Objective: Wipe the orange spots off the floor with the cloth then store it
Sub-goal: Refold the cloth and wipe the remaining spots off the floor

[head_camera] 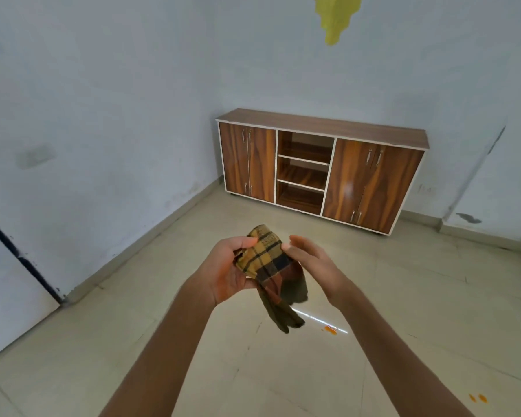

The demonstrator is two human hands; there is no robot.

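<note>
A yellow, black and brown checked cloth point(266, 260) is bunched between my two hands at chest height, its loose end hanging down. My left hand point(229, 266) grips the bunched upper part, thumb over the top. My right hand point(312, 260) lies against the cloth's right side with fingers fairly straight. On the beige tiled floor point(403, 296) there is an orange spot point(331, 329) below the cloth, and two small orange spots point(478, 398) sit at the lower right.
A low wooden cabinet point(319, 124) stands against the far wall, with closed doors at both ends and three open shelves point(303, 171) in the middle. A white door point(9, 284) is at the left. A yellow-green paper decoration point(336, 16) hangs on the wall above.
</note>
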